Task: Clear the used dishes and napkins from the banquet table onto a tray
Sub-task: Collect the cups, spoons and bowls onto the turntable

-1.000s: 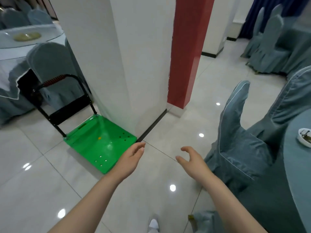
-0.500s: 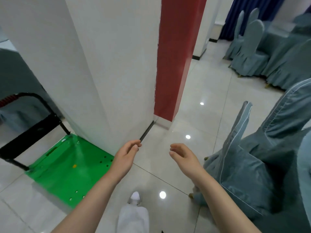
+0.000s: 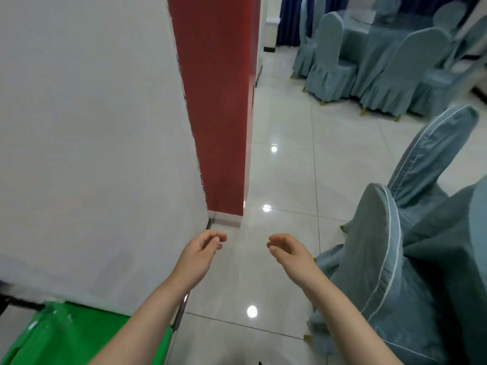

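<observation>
Left hand (image 3: 200, 255) and right hand (image 3: 291, 252) loosely curled, empty. Risk: snagging blue-grey fabric-covered chair (image 3: 390, 272) at 3 o'clock in narrow passage.

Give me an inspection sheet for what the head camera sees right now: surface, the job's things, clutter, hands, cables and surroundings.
Surface: glossy pale tiled floor with ceiling-light reflections; no tabletop nearby in view.
Job's things: nothing seen; no dishes, napkins or tray in view.
Clutter: green cart platform on the floor at lower left, against the white pillar.
Hands: left hand and right hand both held out over the floor, fingers loosely curled, holding nothing.
Cables: nothing seen.
Surroundings: red pillar face beside the white one; covered chair close on the right; further covered chairs around a covered table at the back; dark blue curtain behind.
</observation>
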A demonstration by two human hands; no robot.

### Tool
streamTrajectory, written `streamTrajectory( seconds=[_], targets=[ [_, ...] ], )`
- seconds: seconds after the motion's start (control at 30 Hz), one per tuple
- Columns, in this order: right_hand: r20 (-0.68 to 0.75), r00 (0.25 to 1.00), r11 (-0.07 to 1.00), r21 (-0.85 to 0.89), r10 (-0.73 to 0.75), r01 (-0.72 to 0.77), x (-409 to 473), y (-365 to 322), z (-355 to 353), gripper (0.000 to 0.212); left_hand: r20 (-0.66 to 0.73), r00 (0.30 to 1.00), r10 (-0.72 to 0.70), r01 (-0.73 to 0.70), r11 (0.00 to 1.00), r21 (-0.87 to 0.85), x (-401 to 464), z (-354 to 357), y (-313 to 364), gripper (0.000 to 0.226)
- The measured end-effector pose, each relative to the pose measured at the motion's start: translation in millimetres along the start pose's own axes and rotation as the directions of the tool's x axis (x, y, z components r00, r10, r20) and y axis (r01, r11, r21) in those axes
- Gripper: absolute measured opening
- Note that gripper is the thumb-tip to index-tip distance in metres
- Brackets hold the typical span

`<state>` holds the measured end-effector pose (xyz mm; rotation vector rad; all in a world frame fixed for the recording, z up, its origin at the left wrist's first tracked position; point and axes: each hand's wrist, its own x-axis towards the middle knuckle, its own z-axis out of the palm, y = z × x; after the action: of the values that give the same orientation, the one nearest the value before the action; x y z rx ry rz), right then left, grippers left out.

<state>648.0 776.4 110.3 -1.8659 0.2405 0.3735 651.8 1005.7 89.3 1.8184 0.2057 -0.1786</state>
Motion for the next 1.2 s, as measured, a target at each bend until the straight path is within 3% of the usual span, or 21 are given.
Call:
streamTrajectory(
  seconds=[0.5, 0.83, 1.03, 1.2],
  targets=[
    [-0.229, 0.973, 0.987, 0.159, 0.008, 0.029, 221.4, -37.0, -163.8, 0.015, 0.202, 0.972, 0.116, -0.114, 0.993, -0.021, 267.7, 139.8, 113.5, 0.022],
    [-0.373, 0.924, 0.969, 0.246, 0.079, 0.017, 285.5, -33.0, -268.5, 0.016, 0.390, 0.919, 0.064, -0.092, 0.994, 0.054, 389.5, 243.2, 166.8, 0.024],
    [-0.523, 0.834, 0.947, 0.322, 0.177, 0.001, 319.8, -20.3, -322.8, 0.017, 0.550, 0.831, 0.085, -0.143, 0.988, 0.063, 457.8, 322.6, 200.0, 0.025],
    [-0.625, 0.738, 0.922, 0.386, 0.253, 0.011, 363.2, -17.0, -367.2, 0.014, 0.699, 0.711, 0.077, -0.195, 0.977, 0.090, 527.7, 385.5, 226.5, 0.025]
  ],
)
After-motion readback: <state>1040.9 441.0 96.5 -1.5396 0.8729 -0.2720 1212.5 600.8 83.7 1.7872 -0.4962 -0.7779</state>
